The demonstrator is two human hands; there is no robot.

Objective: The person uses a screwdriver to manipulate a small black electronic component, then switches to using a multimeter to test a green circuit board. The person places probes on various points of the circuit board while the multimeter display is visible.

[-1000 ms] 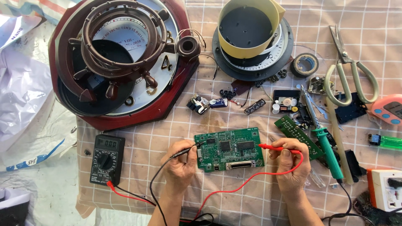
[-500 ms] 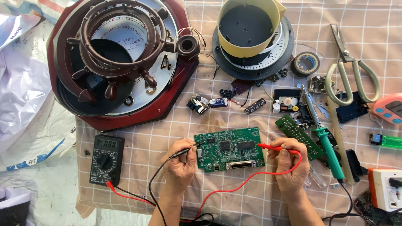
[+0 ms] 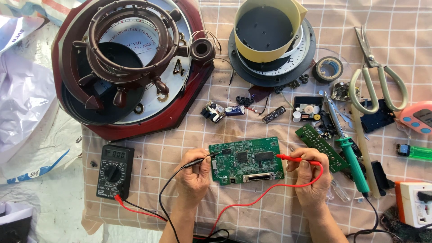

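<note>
On a checked cloth (image 3: 189, 139) over the bench, the circuit board (image 3: 246, 160) lies between the left hand (image 3: 194, 175), grasping a black probe (image 3: 201, 160), and the right hand (image 3: 309, 173), grasping a red probe (image 3: 294, 158).

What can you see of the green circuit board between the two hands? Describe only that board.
The green circuit board is a flat rectangle lying face up on the checked cloth. It carries black chips, small parts and a long connector on its near edge. The left hand touches a black probe to its left side; the right hand points a red probe at its right edge.
</note>
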